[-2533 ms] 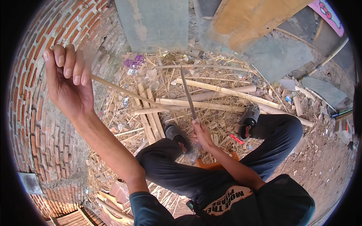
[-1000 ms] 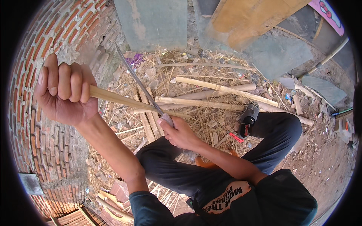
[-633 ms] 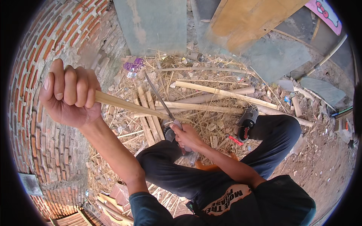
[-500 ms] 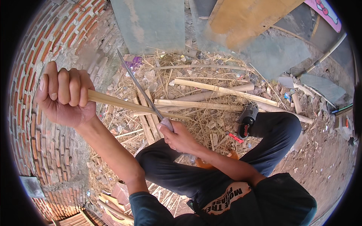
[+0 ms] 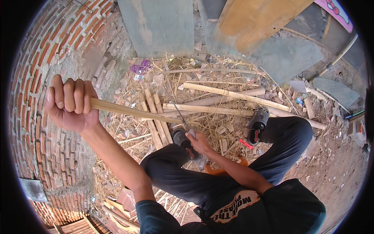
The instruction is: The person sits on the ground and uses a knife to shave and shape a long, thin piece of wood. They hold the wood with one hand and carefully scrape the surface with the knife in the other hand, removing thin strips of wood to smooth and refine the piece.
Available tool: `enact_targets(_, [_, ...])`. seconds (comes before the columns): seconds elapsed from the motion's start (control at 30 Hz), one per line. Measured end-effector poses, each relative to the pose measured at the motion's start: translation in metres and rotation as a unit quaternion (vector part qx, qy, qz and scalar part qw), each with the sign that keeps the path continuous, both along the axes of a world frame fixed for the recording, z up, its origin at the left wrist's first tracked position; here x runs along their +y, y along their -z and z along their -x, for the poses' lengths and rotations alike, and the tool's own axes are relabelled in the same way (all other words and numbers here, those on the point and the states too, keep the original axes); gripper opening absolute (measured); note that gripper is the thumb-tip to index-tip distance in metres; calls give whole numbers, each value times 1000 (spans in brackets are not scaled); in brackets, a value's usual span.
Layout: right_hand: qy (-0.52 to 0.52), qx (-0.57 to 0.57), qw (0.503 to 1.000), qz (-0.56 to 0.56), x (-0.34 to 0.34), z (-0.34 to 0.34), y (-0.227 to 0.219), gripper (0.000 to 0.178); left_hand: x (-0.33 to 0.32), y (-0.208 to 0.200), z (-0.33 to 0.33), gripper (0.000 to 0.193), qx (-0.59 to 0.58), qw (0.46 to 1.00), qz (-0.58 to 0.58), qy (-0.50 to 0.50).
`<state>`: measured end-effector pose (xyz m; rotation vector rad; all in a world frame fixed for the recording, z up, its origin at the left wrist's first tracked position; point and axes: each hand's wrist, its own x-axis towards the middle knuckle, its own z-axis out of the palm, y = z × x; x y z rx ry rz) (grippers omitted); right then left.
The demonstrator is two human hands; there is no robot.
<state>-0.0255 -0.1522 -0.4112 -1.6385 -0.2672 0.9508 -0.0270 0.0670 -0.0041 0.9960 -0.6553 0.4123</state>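
Note:
My left hand (image 5: 73,103), raised at the left in front of the brick wall, is closed round one end of a split bamboo strip (image 5: 126,110). The strip slants down to the right, its free end over the straw. Low in the middle, my right hand (image 5: 200,142) grips the pale, wrapped-looking handle of a long-bladed knife, like a machete (image 5: 180,114). Its thin blade points up and away and crosses the strip close to the free end; the tip is blurred. Whether the edge touches the bamboo I cannot tell.
Bamboo lengths (image 5: 233,94) and short split pieces (image 5: 157,124) lie on straw and rubble. A brick wall (image 5: 43,117) stands close on the left. Grey panels (image 5: 157,29) and a tan board (image 5: 259,21) lean at the back. A red-handled item (image 5: 245,143) lies by my right shoe (image 5: 257,126).
My right hand has moved right and slightly lower, sliding the knife along the bamboo strip toward its free end. My left hand, a little lower and further right, still holds the strip.

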Motion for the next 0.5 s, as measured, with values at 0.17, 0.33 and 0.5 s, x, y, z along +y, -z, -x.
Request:
enact_targets(0.17, [32,-85,990,-106,14,17,-36,38,-10,-1,-1,33,-1,1000,-13,-17])
enact_targets(0.33, [66,-118,985,-111,18,29,14,36,-15,2,2,30,0,997,-2,-83])
enact_targets(0.5, [49,-184,982,6,-2,18,109,31,-21,1,-6,28,-3,998,-6,-59])
